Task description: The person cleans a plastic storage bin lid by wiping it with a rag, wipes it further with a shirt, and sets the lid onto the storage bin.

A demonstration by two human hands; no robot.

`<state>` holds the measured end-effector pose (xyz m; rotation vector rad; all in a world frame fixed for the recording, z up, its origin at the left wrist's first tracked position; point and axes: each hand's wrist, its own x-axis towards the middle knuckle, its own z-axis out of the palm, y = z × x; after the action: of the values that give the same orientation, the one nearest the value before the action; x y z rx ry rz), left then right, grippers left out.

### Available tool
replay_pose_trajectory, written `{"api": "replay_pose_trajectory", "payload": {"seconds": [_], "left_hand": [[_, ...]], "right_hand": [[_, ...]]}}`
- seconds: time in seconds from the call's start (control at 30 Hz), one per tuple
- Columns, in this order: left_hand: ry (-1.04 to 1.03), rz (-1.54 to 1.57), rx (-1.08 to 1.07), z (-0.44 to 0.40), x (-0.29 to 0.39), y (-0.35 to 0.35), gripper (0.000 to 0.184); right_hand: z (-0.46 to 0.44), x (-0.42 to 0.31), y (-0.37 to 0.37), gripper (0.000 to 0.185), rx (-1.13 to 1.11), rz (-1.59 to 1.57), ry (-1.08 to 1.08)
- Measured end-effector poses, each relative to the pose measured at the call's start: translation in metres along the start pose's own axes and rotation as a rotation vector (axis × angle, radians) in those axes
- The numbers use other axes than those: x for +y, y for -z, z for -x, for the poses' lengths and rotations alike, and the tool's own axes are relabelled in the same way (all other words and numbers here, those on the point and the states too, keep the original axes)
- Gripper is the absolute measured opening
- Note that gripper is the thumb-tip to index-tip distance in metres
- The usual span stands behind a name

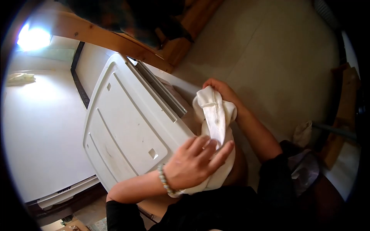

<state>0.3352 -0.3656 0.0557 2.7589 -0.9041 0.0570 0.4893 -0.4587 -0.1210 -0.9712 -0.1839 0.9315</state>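
A white cloth garment (pixel 215 117) with a visible seam lies bunched and folded over my lap. My right hand (pixel 220 90) grips its upper end, and the cloth hides part of the fingers. My left hand (pixel 194 163), with a beaded bracelet at the wrist, is on the lower part of the garment. Its fingers are bent around the tip of a narrow folded flap of cloth, slightly blurred. More of the white fabric hangs below and behind the left hand, against my dark clothing.
Left of my hands stands a white plastic storage-box lid (pixel 123 127) with raised ribs. A white surface (pixel 42 134) lies beyond it, near a bright light. Wooden beams (pixel 104 34) with dark cloth are at the top. Tiled floor (pixel 277 57) spreads to the right.
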Motion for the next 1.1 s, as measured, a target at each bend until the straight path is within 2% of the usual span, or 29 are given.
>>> {"api": "replay_pose_trajectory", "payload": {"seconds": [0.07, 0.1, 0.13, 0.23, 0.4, 0.53, 0.57, 0.67, 0.73, 0.8, 0.83, 0.9, 0.93, 0.97, 1.0, 1.07, 1.1], "left_hand": [[0.059, 0.04, 0.043, 0.005, -0.021, 0.011, 0.036], [0.096, 0.024, 0.048, 0.009, -0.036, 0.012, 0.034], [0.132, 0.006, 0.054, 0.015, -0.051, 0.011, 0.032], [0.135, 0.012, 0.042, 0.029, -0.084, 0.007, 0.031], [0.148, 0.118, 0.07, 0.028, -0.088, 0.0, 0.03], [0.152, 0.135, 0.094, 0.03, -0.09, -0.002, 0.03], [0.151, 0.137, 0.103, 0.031, -0.09, -0.003, 0.031], [0.146, 0.15, 0.128, 0.032, -0.091, -0.005, 0.03], [0.154, 0.169, 0.131, 0.029, -0.091, -0.003, 0.029], [0.152, 0.172, 0.132, 0.029, -0.093, -0.004, 0.028], [0.155, 0.171, 0.131, 0.029, -0.093, -0.005, 0.028], [0.16, 0.174, 0.126, 0.029, -0.094, -0.005, 0.028], [0.158, 0.174, 0.123, 0.029, -0.095, -0.005, 0.027], [0.155, 0.175, 0.121, 0.029, -0.095, -0.004, 0.027], [0.154, 0.178, 0.121, 0.029, -0.095, -0.004, 0.026], [0.152, 0.18, 0.119, 0.029, -0.096, -0.004, 0.026], [0.15, 0.181, 0.121, 0.03, -0.096, -0.005, 0.025]], "right_hand": [[-0.009, 0.011, -0.001, 0.01, -0.241, -0.567, -0.29], [-0.013, 0.019, -0.002, 0.016, -0.394, -0.518, -0.198], [-0.01, 0.012, -0.01, 0.023, -0.433, -0.142, -0.039], [-0.007, -0.013, -0.026, 0.029, -0.487, 0.094, -0.092], [-0.03, -0.021, -0.04, 0.034, -0.604, 0.451, -0.197], [-0.04, -0.015, -0.053, 0.024, -0.629, 0.625, -0.096], [-0.046, 0.001, -0.046, 0.032, -0.626, 0.504, -0.143], [-0.055, 0.022, -0.045, 0.034, -0.567, 0.12, -0.233], [-0.063, 0.023, -0.051, 0.027, -0.524, 0.033, -0.366], [-0.08, 0.028, -0.061, 0.03, -0.43, -0.174, -0.512], [-0.1, 0.038, -0.068, 0.037, -0.324, -0.143, -0.534], [-0.146, 0.053, -0.07, 0.037, -0.449, -0.112, -0.276], [-0.174, 0.058, -0.072, 0.034, -0.49, -0.001, -0.213], [-0.173, 0.04, -0.076, 0.032, -0.456, 0.429, 0.276], [-0.174, 0.013, -0.09, 0.029, -0.38, 0.259, -0.095], [-0.182, 0.012, -0.092, 0.034, -0.357, -0.003, -0.327], [-0.175, -0.001, -0.093, 0.031, -0.414, -0.032, -0.472]]}}
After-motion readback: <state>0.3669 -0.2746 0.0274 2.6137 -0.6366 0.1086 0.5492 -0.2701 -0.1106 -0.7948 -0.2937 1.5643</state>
